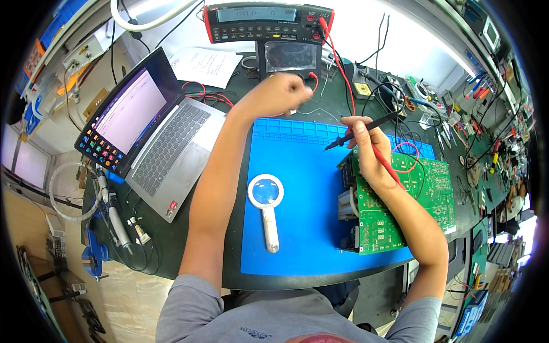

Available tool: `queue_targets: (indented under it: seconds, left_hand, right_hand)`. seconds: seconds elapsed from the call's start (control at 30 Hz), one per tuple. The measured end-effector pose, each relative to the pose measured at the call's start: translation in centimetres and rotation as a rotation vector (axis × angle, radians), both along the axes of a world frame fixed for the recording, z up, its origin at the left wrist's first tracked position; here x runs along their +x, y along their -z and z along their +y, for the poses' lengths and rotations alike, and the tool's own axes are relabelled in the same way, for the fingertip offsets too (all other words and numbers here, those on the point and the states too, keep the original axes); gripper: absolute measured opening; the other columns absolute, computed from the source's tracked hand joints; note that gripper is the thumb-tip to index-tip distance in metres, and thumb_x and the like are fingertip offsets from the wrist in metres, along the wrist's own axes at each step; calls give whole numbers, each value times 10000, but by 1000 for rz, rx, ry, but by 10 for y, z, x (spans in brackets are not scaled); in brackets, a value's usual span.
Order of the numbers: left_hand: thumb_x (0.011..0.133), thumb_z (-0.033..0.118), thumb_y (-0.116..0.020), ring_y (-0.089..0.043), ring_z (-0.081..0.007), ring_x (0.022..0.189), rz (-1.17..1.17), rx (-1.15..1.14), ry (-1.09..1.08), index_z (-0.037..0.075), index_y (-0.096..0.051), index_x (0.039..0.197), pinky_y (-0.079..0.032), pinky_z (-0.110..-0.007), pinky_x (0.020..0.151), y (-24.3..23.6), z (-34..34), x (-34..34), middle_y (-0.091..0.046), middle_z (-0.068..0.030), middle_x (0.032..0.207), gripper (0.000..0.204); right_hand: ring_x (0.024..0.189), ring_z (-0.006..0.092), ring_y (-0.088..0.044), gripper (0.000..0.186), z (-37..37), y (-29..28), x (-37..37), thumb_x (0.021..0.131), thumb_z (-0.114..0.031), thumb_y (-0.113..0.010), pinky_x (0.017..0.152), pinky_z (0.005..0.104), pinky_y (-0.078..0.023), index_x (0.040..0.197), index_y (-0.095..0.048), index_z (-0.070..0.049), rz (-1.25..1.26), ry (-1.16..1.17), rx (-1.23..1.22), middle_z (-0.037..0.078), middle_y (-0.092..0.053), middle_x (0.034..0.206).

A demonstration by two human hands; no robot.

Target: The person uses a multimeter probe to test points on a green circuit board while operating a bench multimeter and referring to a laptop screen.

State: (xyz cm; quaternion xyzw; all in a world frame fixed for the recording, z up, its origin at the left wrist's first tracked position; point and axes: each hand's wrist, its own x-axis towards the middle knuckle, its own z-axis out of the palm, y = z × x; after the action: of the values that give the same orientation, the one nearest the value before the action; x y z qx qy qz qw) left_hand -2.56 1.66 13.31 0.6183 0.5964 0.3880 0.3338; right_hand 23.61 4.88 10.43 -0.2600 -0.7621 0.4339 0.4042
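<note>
My right hand point(370, 150) is closed around a pair of multimeter probes, one black point(372, 124) and one red point(386, 162). The black probe's tip points left over the blue mat point(303, 228). Beneath that hand lies a large green circuit board point(417, 197), solder side up, with bulky components along its left edge. My left hand point(280, 94) is raised beyond the mat's far edge, in front of the bench multimeter point(269, 23). Its fingers are curled and a little blurred; whatever they may hold is hidden. A white magnifying glass point(270, 226) rests on the mat.
An open laptop point(166, 137) stands at the left, with a paper sheet point(206, 66) behind it. A red lead point(345, 68) runs down from the multimeter. Cables, pens and small tools crowd the right side of the bench. A desoldering-gun-like tool point(118, 223) hangs at the left edge.
</note>
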Motion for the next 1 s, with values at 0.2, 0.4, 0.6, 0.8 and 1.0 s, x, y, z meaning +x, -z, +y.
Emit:
queue_targets:
  seconds: [0.2, 0.4, 0.6, 0.8, 1.0]
  left_hand:
    - [849, 402, -703, -700, -318, 963, 378, 114, 220, 17, -692, 1083, -535, -397, 839, -10, -44, 71, -729, -151, 1054, 450]
    - [925, 253, -608, -682, -376, 898, 463, 200, 147, -3, -660, 990, -534, -445, 791, 3, -40, 100, -709, -194, 915, 268]
    - [1017, 285, -559, -697, -226, 890, 96, 135, 114, 8, -630, 1086, -558, -365, 738, -1, -31, 73, -711, -114, 975, 294]
    - [1040, 275, -539, -676, -175, 886, -195, 173, 59, -3, -610, 1099, -577, -310, 714, -14, -33, 49, -670, -89, 970, 293]
    - [1051, 336, -519, -678, -163, 841, -203, 180, 54, 1, -612, 1092, -576, -292, 709, -15, -38, 42, -662, -82, 945, 350]
  right_hand:
    - [815, 166, -596, 340, -4, -4, 0, 1049, -277, -523, 731, 301, -482, 1197, -682, -16, -14, 42, 217, 100, -629, 960]
    - [903, 257, -626, 336, -4, -8, 0, 1028, -240, -544, 823, 359, -485, 1224, -664, 5, -76, 29, 393, 147, -614, 954]
    - [828, 174, -567, 283, -5, 0, 2, 990, -125, -602, 755, 296, -463, 1223, -589, 35, 11, 51, 230, 91, -584, 919]
    - [768, 182, -601, 221, -13, -7, 4, 942, -64, -646, 705, 303, -485, 1151, -633, 4, 33, 59, 352, 88, -622, 901]
    - [770, 233, -669, 141, -24, -16, 8, 905, -59, -677, 695, 333, -520, 1037, -673, -9, -72, -45, 475, 121, -668, 881]
